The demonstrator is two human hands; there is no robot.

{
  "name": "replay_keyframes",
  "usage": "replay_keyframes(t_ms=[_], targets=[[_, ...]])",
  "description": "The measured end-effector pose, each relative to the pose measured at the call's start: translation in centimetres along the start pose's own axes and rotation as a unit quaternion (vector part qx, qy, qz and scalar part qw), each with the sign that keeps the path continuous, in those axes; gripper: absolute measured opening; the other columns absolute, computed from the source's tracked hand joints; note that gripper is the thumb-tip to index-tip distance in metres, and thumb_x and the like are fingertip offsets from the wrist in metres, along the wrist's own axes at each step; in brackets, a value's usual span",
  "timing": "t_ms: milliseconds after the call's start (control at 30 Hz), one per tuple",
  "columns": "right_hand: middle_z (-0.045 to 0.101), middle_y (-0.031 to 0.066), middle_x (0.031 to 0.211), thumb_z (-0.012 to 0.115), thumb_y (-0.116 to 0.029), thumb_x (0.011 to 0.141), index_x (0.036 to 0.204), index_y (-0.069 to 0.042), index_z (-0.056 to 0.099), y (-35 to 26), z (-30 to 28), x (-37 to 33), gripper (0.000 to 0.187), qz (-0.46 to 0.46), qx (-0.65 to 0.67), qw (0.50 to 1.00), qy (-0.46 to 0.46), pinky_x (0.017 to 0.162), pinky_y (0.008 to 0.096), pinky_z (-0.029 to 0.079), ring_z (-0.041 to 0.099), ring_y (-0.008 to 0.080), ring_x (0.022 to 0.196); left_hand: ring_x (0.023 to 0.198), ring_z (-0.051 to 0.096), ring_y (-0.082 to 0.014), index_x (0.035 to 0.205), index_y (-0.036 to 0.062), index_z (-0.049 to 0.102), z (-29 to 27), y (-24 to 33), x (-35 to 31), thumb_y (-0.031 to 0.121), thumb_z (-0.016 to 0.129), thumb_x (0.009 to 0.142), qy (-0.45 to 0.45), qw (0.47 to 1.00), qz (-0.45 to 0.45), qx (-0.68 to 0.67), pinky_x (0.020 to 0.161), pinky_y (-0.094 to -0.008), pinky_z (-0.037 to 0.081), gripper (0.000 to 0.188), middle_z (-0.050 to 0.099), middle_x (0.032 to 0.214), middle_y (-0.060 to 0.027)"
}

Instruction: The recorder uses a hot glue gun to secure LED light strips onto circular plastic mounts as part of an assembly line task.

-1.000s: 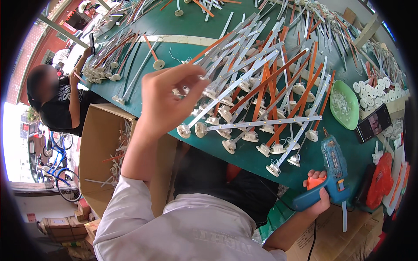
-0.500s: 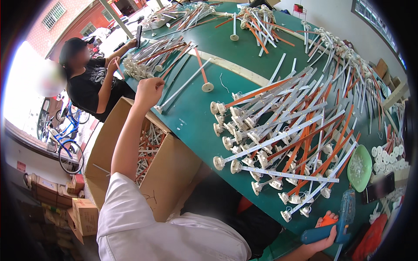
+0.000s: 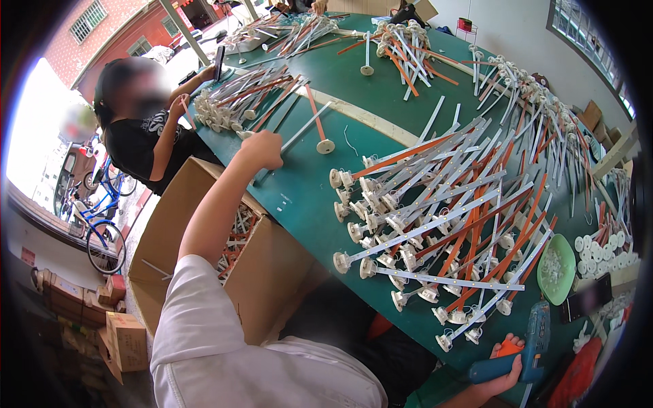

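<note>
In the head view my left hand (image 3: 264, 149) reaches across to the table's near edge, its fingers closed over a pale LED strip (image 3: 309, 124). The strip's far end sticks out beyond my fingers; its other end is mostly covered by my hand. At the lower right, my right hand (image 3: 511, 370) is wrapped round the handle of a blue glue gun (image 3: 539, 333) with an orange trigger. Between my hands lies a big heap of white and orange LED strips (image 3: 442, 217) with round white bases. An orange strip with a round base (image 3: 326, 146) rests beyond my left hand.
An open cardboard box (image 3: 272, 272) holding strips stands under my left arm. Beside the heap sit a green bowl (image 3: 559, 268), a dark phone (image 3: 586, 299) and white discs (image 3: 602, 251). A co-worker (image 3: 146, 136) sits at the left. More strip piles (image 3: 238, 98) line the green table.
My left hand has moved right and down onto the pale LED strip. My right hand keeps the glue gun in about the same place. The view has shifted slightly.
</note>
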State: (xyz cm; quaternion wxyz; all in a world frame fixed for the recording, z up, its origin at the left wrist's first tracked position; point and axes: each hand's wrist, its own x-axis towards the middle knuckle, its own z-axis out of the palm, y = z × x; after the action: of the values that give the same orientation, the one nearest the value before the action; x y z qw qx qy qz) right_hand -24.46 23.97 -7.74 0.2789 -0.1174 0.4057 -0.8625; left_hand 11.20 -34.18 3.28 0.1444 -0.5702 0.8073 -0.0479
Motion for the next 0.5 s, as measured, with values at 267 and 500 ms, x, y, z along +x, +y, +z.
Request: replay_keyframes(t_ms=[267, 500], targets=[[0.053, 0.0102, 0.125, 0.053, -0.023, 0.097, 0.125, -0.003, 0.050, 0.1, 0.4, -0.5, 0.034, 0.001, -0.012, 1.000, 0.008, 0.093, 0.0344, 0.045, 0.048, 0.0225, 0.129, 0.088, 0.070, -0.0406, 0.082, 0.0030, 0.070, 0.7, -3.8, -2.1, 0.013, 0.073, 0.075, 0.099, 0.986, 0.077, -0.114, 0.078, -0.0479, 0.057, 0.012, 0.071, 0.085, -0.0218], [0.054, 0.0116, 0.121, 0.054, -0.021, 0.095, 0.124, -0.002, 0.050, 0.5, 0.0, -0.4, 0.035, -0.014, 0.009, 1.000, 0.020, 0.092, 0.0367, 0.043, 0.048, 0.0253, 0.126, 0.067, 0.066, -0.0098, 0.092, -0.0024, 0.072, -3.4, 1.0, -11.7, 0.005, 0.077, 0.085, 0.294, 0.824, 0.143, -0.464, 0.065, -0.0269, 0.052, 0.011, 0.071, 0.073, -0.0076]])
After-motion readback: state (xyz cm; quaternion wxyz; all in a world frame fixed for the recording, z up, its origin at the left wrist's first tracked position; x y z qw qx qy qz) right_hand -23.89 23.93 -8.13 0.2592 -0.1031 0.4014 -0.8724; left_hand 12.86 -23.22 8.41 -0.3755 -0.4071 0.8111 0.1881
